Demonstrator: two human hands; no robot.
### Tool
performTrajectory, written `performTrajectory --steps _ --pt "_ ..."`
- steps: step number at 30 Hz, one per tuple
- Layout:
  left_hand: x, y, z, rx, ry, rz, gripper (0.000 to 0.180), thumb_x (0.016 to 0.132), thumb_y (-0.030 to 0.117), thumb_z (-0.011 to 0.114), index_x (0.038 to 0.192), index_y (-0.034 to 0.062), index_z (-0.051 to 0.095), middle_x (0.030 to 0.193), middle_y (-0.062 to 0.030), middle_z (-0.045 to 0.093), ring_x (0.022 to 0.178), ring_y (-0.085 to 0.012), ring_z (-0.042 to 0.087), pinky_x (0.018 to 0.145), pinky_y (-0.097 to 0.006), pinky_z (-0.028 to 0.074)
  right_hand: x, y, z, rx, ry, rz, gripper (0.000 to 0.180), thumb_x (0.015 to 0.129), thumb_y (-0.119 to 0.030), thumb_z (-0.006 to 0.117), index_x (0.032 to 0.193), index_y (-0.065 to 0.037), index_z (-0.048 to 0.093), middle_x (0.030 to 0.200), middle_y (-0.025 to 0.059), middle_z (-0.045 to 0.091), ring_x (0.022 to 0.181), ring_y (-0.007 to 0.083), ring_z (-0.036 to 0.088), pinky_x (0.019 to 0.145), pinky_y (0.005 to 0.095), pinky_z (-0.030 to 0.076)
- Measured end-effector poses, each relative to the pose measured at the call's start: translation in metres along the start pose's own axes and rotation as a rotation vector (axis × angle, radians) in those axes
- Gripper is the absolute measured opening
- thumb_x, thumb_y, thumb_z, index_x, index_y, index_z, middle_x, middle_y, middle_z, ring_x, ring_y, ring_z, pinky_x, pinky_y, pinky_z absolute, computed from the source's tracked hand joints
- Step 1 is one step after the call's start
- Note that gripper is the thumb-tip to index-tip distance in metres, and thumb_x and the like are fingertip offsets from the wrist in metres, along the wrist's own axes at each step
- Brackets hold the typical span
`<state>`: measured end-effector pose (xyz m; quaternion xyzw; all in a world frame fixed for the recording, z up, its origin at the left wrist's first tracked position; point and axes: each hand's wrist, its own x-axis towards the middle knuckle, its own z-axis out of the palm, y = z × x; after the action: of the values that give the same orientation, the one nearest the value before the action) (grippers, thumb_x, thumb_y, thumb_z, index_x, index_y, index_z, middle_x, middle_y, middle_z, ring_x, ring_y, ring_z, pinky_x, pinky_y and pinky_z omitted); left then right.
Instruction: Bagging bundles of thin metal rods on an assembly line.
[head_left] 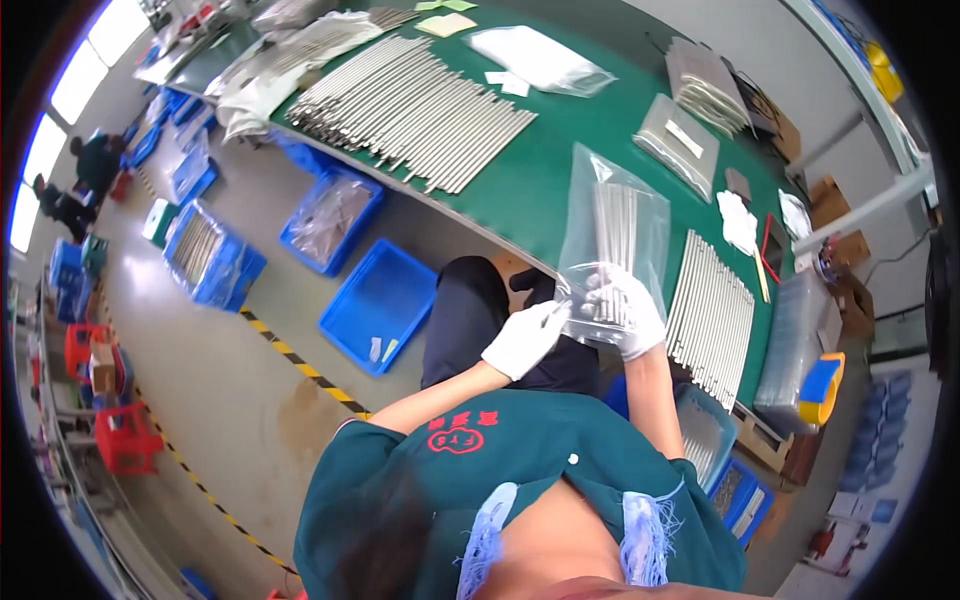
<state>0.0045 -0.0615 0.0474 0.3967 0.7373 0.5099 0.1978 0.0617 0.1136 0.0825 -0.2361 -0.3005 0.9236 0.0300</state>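
Head view, left to right: the left hand [524,338], gloved white, pinches the mouth of a clear plastic bag [612,240] of metal rods [614,232]; at its three o'clock the right hand [627,311] grips the bag's lower edge. Held over the green table [545,170] edge, the rods could slide out if either grip loosens.

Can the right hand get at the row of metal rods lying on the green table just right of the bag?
Probably yes: the rods lie uncovered beside the right hand, but it grips the clear bag.
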Motion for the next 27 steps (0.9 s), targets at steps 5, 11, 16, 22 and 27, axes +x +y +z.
performTrajectory --steps 5,11,16,22,27 --pt "-0.002 -0.016 0.011 -0.110 0.001 -0.077 0.030 0.091 0.028 0.048 0.093 -0.0005 0.058 0.064 -0.0139 0.054 0.056 -0.0241 0.056 0.056 -0.033 0.045 0.011 -0.001 -0.005 -0.026 -0.126 0.046 0.020 0.086 -0.013 0.056 0.100 0.002 0.054 0.080 0.0096 0.058 0.067 0.0168 0.059 0.058 0.0283 0.050" --pt "-0.006 -0.009 0.012 -0.279 -0.049 -0.169 0.028 0.092 0.023 0.046 0.088 -0.0027 0.057 0.067 -0.0058 0.056 0.058 -0.0140 0.053 0.059 -0.028 0.044 0.024 -0.005 0.026 -0.303 -0.010 -0.118 0.014 0.084 -0.012 0.057 0.089 0.000 0.061 0.069 0.0036 0.060 0.060 0.0104 0.058 0.053 0.0210 0.046" --pt "-0.003 -0.001 0.007 -0.334 -0.038 -0.054 0.028 0.091 0.023 0.046 0.081 -0.0003 0.056 0.064 -0.0079 0.053 0.056 -0.0150 0.052 0.057 -0.029 0.043 0.032 -0.016 0.041 -0.629 0.019 -0.153 0.023 0.085 -0.019 0.056 0.096 0.001 0.060 0.076 0.0051 0.061 0.067 0.0089 0.058 0.061 0.0233 0.047" --pt "0.005 -0.001 -0.001 -0.196 -0.082 -0.069 0.027 0.092 0.026 0.045 0.092 0.0019 0.058 0.070 -0.0114 0.059 0.062 -0.0253 0.059 0.062 -0.034 0.047 0.037 -0.026 0.043 -1.816 0.540 -0.523 0.054 0.078 -0.042 0.057 0.114 -0.002 0.055 0.112 0.0209 0.057 0.103 0.0373 0.055 0.090 0.0398 0.042" --pt "0.015 -0.001 0.002 -0.406 0.015 -0.244 0.030 0.092 0.024 0.045 0.108 0.0016 0.057 0.083 -0.0129 0.064 0.066 -0.0213 0.063 0.066 -0.031 0.049 0.029 -0.009 0.008 -1.675 0.443 -0.730 0.061 0.079 -0.034 0.060 0.129 -0.005 0.042 0.133 0.0183 0.042 0.119 0.0343 0.044 0.097 0.0374 0.038"
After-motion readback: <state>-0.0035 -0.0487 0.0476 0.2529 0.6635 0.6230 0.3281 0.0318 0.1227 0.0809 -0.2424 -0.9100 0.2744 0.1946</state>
